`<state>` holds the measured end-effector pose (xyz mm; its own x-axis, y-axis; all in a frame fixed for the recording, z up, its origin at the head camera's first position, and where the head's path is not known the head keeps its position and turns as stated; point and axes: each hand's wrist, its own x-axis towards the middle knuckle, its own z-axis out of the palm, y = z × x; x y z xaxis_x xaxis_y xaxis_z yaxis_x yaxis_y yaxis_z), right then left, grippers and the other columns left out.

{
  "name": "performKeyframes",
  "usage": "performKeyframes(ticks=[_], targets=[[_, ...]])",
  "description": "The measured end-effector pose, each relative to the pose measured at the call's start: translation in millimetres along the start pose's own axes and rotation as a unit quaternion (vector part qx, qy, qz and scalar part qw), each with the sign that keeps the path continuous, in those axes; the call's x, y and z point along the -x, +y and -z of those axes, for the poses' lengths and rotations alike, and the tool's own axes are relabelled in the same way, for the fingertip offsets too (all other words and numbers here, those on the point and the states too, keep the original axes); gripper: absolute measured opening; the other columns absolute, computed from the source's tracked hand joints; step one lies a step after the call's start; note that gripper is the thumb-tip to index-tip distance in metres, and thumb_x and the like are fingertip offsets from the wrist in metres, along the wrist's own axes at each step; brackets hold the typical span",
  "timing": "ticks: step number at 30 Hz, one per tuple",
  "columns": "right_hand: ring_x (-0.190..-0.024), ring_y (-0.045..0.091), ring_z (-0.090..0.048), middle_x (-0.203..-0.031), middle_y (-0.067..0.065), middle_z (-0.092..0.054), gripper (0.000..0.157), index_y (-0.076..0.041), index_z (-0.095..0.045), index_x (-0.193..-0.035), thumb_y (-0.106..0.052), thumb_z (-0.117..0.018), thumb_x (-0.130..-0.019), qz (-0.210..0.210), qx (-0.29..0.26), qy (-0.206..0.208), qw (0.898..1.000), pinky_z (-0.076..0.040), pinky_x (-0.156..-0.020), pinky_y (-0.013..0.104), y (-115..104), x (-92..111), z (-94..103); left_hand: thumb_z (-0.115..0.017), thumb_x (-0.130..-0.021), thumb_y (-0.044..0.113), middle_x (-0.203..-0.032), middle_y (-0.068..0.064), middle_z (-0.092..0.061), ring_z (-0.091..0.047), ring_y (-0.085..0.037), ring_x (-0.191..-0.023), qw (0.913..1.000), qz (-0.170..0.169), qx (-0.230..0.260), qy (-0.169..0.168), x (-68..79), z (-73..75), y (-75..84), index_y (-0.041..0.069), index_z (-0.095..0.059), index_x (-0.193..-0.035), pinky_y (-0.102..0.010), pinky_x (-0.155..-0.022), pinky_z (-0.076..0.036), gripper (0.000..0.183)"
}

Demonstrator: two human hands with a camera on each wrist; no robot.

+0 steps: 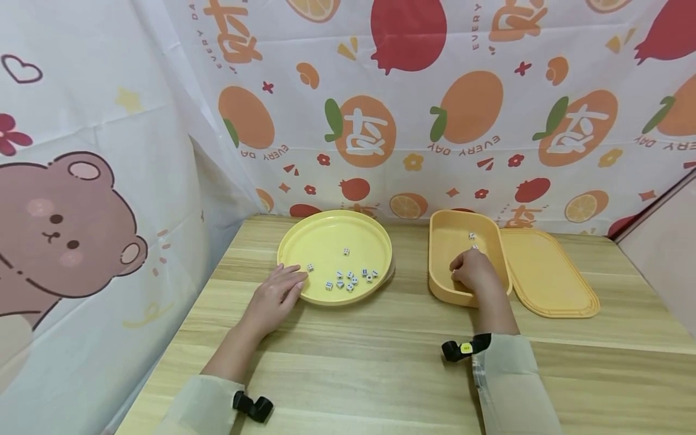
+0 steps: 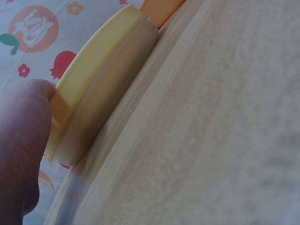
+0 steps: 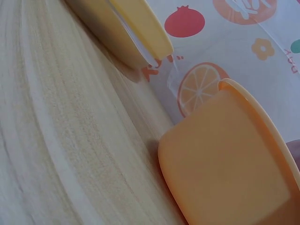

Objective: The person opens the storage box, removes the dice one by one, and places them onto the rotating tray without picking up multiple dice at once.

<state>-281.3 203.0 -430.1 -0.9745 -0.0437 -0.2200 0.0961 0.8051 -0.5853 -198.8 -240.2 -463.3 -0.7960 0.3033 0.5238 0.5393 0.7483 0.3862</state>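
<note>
A round yellow tray (image 1: 326, 232) holds several small white dice (image 1: 350, 287), most of them grouped toward its front right. My left hand (image 1: 274, 300) rests its fingers, loosely extended, over the tray's left front rim; the left wrist view shows that hand (image 2: 21, 140) against the tray's side. Inside the deep orange box (image 1: 451, 226) is my right hand (image 1: 474, 270), its fingers curled down with a die (image 1: 454, 273) partly visible at the fingertips. Two more dice (image 1: 472, 236) lie in the box beyond the knuckles. In the right wrist view the box wall (image 3: 225, 159) hides most of that hand.
A flat orange lid (image 1: 549, 272) lies on the wooden table (image 1: 370, 362), right against the box. Behind the table hangs a fruit-print cloth (image 1: 413, 121), and a bear-print cloth (image 1: 109, 211) hangs at the left. A black camera strap (image 1: 467, 347) circles the right sleeve.
</note>
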Motion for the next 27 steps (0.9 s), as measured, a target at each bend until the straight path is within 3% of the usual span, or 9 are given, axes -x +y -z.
performKeyframes(ticks=[9, 14, 17, 21, 27], targets=[[-0.089, 0.028, -0.057, -0.103, 0.016, -0.066, 0.019, -0.001, -0.073, -0.101, -0.005, -0.068, -0.083, 0.018, 0.004, 0.017, 1.0, -0.049, -0.072, 0.031, -0.8, 0.1, 0.7, -0.062, -0.096, 0.013, -0.118, -0.01, -0.071, -0.06, -0.03, -0.123, 1.0, 0.001, -0.001, 0.001, 1.2, 0.4, 0.7, 0.004, -0.072, -0.116, -0.051, -0.118, -0.034, 0.024], [-0.093, 0.028, -0.059, -0.104, 0.015, -0.068, 0.02, -0.002, -0.072, -0.108, -0.009, -0.067, -0.089, 0.038, -0.028, 0.049, 0.998, -0.053, -0.077, 0.035, -4.2, 0.9, 1.9, -0.062, -0.096, 0.013, -0.119, -0.01, -0.071, -0.06, -0.03, -0.124, 1.0, 0.002, -0.001, 0.001, 1.0, 0.2, 0.2, 0.004, -0.072, -0.117, -0.049, -0.118, -0.034, 0.024], [-0.098, 0.029, -0.063, -0.107, 0.016, -0.07, 0.024, -0.001, -0.07, -0.114, -0.009, -0.067, -0.091, 0.084, -0.053, 0.094, 0.991, -0.057, -0.084, 0.042, -10.3, 2.0, 2.0, -0.062, -0.096, 0.013, -0.118, -0.01, -0.071, -0.06, -0.03, -0.124, 1.0, -0.001, 0.001, 0.003, 0.6, 0.2, -0.2, 0.004, -0.072, -0.116, -0.05, -0.118, -0.035, 0.024], [-0.098, 0.031, -0.066, -0.107, 0.018, -0.071, 0.028, 0.001, -0.07, -0.117, -0.007, -0.07, -0.089, 0.142, -0.075, 0.161, 0.974, -0.059, -0.086, 0.046, -24.3, 5.3, 0.1, -0.062, -0.096, 0.013, -0.118, -0.01, -0.071, -0.06, -0.03, -0.123, 1.0, -0.005, 0.001, 0.004, 0.4, 0.2, -0.6, 0.004, -0.072, -0.116, -0.05, -0.118, -0.035, 0.024], [-0.095, 0.028, -0.068, -0.104, 0.014, -0.072, 0.024, -0.002, -0.073, -0.11, -0.008, -0.073, -0.087, 0.192, -0.108, 0.173, 0.96, -0.061, -0.084, 0.043, -47.4, 11.0, -12.7, -0.062, -0.095, 0.012, -0.118, -0.011, -0.071, -0.06, -0.03, -0.123, 0.9999, -0.008, -0.003, 0.005, 1.7, -0.1, -0.9, 0.004, -0.072, -0.116, -0.048, -0.118, -0.035, 0.024]])
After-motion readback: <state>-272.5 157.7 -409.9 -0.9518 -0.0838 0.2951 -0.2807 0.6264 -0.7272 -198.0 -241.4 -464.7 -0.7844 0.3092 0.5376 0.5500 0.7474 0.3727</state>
